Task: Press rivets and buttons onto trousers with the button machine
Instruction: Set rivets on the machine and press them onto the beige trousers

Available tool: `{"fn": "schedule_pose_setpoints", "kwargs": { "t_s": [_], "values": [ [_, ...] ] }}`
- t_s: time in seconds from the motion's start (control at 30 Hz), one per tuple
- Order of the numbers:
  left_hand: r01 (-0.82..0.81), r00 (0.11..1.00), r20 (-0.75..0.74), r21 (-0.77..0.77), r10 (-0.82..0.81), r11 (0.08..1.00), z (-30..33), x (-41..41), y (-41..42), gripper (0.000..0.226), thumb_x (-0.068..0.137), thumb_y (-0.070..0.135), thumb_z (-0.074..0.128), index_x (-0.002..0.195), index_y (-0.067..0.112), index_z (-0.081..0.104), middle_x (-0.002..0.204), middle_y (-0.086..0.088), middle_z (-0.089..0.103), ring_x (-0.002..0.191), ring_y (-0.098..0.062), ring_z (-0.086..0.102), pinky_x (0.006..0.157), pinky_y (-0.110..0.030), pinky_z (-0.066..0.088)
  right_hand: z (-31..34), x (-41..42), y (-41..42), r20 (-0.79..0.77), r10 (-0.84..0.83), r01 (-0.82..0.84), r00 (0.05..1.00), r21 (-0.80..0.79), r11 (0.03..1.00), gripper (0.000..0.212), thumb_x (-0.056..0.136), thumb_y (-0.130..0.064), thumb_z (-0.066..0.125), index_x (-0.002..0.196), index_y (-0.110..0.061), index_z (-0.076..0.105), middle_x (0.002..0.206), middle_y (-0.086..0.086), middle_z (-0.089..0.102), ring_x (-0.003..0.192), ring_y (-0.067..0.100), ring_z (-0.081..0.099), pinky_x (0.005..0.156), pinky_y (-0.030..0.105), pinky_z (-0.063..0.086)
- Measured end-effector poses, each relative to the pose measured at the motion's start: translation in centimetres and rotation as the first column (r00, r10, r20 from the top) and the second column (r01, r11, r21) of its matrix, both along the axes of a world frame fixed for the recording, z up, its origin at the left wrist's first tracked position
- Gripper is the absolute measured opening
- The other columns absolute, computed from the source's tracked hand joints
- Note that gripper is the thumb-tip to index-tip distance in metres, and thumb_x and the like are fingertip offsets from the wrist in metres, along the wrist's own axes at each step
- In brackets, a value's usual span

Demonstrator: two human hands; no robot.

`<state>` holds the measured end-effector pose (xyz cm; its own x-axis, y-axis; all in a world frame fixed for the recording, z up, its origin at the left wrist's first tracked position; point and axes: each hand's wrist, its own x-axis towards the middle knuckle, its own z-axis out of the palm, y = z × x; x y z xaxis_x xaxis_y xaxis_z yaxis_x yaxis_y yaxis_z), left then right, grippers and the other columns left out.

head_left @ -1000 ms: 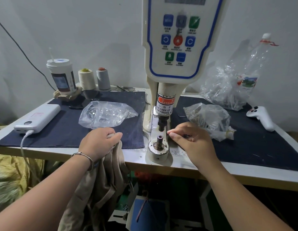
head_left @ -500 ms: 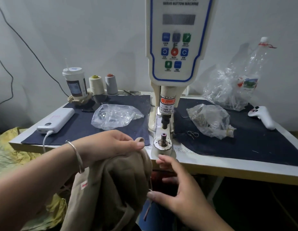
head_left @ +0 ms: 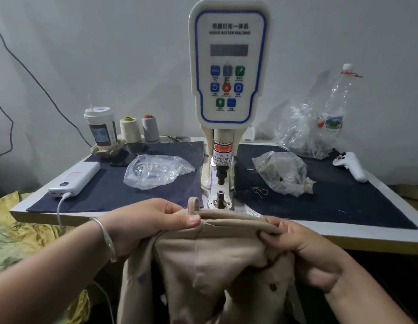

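Observation:
Beige trousers (head_left: 217, 260) hang in front of the table edge, waistband uppermost and stretched between both hands. My left hand (head_left: 147, 225) pinches the waistband beside a belt loop (head_left: 194, 203). My right hand (head_left: 304, 249) grips the waistband further right, fingers curled over the cloth. Just beyond the waistband stands the white button machine (head_left: 229, 66), its lower die post (head_left: 220, 195) bare under the upper punch (head_left: 221, 176). A small dark button (head_left: 272, 287) shows on the trousers low at the right.
Two dark cloth mats (head_left: 156, 183) cover the table. A clear bag (head_left: 154, 170) lies left of the machine, another bag (head_left: 283, 171) right of it. A power bank (head_left: 74, 177), cup (head_left: 101, 127), thread cones (head_left: 130, 129), bottle (head_left: 336, 106) and white controller (head_left: 350, 166) stand around.
My right hand left the die post, dropped below the table edge, then took hold of the waistband. My left hand lifted the trousers up to the table edge in front of the machine.

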<state>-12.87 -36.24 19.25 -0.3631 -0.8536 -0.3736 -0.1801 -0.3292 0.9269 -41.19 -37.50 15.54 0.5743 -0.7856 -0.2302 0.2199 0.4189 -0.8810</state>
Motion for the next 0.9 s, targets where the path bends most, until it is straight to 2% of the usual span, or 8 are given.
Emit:
{"fn": "schedule_pose_setpoints", "kwargs": {
  "t_s": [0.13, 0.23, 0.43, 0.53, 0.6, 0.67, 0.73, 0.9],
  "values": [
    [-0.179, 0.981, -0.089, -0.041, 0.175, 0.983, -2.5, -1.1, -1.0, 0.075, 0.067, 0.045, 0.084, 0.108, -0.014, 0.061, 0.100, -0.019, 0.061, 0.089, -0.025, 0.053, 0.077, -0.033, 0.045, 0.1, 0.8, -1.9, -0.050, -0.087, 0.091, 0.995, 0.072, 0.993, 0.032, 0.078, -0.014, 0.067, 0.102, 0.006, 0.071, 0.103, 0.028, 0.068, 0.083, 0.032, 0.071, 0.072, 0.039, 0.060],
    [-0.349, 0.937, -0.071, -0.114, 0.343, 0.930, -4.0, -2.5, -2.3, 0.064, 0.073, 0.052, 0.073, 0.097, -0.007, 0.066, 0.096, -0.019, 0.068, 0.083, -0.025, 0.059, 0.078, -0.034, 0.046, 0.4, 1.8, -4.0, -0.222, -0.265, 0.266, 0.938, -0.025, 0.964, 0.043, 0.074, -0.032, 0.071, 0.092, 0.007, 0.073, 0.098, 0.028, 0.070, 0.080, 0.031, 0.071, 0.076, 0.040, 0.058],
    [-0.367, 0.841, 0.274, -0.346, 0.467, 0.863, -4.5, -3.8, -7.4, 0.060, 0.097, 0.057, 0.045, 0.085, 0.003, 0.065, 0.086, -0.010, 0.067, 0.081, -0.024, 0.060, 0.093, -0.040, 0.047, 1.4, 3.3, -9.0, -0.414, -0.497, 0.435, 0.763, -0.239, 0.868, 0.035, 0.085, -0.037, 0.070, 0.091, -0.003, 0.066, 0.081, 0.018, 0.050, 0.071, 0.032, 0.043, 0.066, 0.040, 0.031],
    [-0.234, 0.789, 0.408, -0.493, 0.460, 0.838, -4.3, -3.8, -9.4, 0.052, 0.100, 0.051, 0.039, 0.068, 0.010, 0.043, 0.070, -0.004, 0.044, 0.065, -0.017, 0.041, 0.065, -0.031, 0.035, 1.4, 3.3, -10.9, -0.508, -0.520, 0.418, 0.686, -0.309, 0.854, 0.047, 0.087, -0.040, 0.067, 0.099, 0.006, 0.066, 0.083, 0.018, 0.061, 0.073, 0.034, 0.057, 0.067, 0.038, 0.039],
    [-0.162, 0.772, 0.435, -0.570, 0.464, 0.805, -4.3, -3.6, -10.1, 0.049, 0.101, 0.048, 0.039, 0.065, 0.016, 0.030, 0.063, 0.000, 0.032, 0.059, -0.015, 0.031, 0.056, -0.030, 0.026, 1.3, 3.0, -12.0, -0.609, -0.552, 0.326, 0.570, -0.448, 0.832, 0.040, 0.090, -0.041, 0.062, 0.080, -0.002, 0.065, 0.079, 0.017, 0.066, 0.077, 0.031, 0.064, 0.071, 0.034, 0.044],
    [-0.111, 0.783, 0.432, -0.612, 0.448, 0.783, -4.6, -3.4, -10.6, 0.048, 0.101, 0.045, 0.040, 0.065, 0.015, 0.029, 0.063, -0.001, 0.029, 0.060, -0.016, 0.029, 0.056, -0.031, 0.024, 1.0, 2.8, -12.6, -0.687, -0.584, 0.122, 0.432, -0.597, 0.793, 0.051, 0.094, -0.041, 0.054, 0.054, -0.011, 0.044, 0.056, 0.007, 0.049, 0.056, 0.022, 0.050, 0.061, 0.033, 0.036],
    [-0.059, 0.795, 0.442, -0.627, 0.416, 0.777, -5.3, -3.2, -11.0, 0.048, 0.102, 0.042, 0.041, 0.066, 0.012, 0.032, 0.066, -0.006, 0.032, 0.062, -0.018, 0.032, 0.060, -0.033, 0.027, 0.0, 2.4, -12.8, -0.711, -0.613, -0.047, 0.346, -0.665, 0.745, 0.056, 0.097, -0.043, 0.047, 0.052, -0.012, 0.034, 0.052, 0.003, 0.039, 0.051, 0.018, 0.039, 0.056, 0.034, 0.029],
    [0.000, 0.808, 0.440, -0.665, 0.392, 0.747, -7.0, -3.0, -11.2, 0.054, 0.103, 0.039, 0.039, 0.066, 0.000, 0.040, 0.067, -0.008, 0.041, 0.065, -0.019, 0.041, 0.068, -0.042, 0.037, -2.9, 1.2, -13.1, -0.638, -0.698, -0.172, 0.324, -0.766, 0.620, 0.056, 0.098, -0.048, 0.041, 0.055, -0.014, 0.034, 0.053, 0.001, 0.039, 0.053, 0.018, 0.042, 0.056, 0.036, 0.032]
  ]
}}
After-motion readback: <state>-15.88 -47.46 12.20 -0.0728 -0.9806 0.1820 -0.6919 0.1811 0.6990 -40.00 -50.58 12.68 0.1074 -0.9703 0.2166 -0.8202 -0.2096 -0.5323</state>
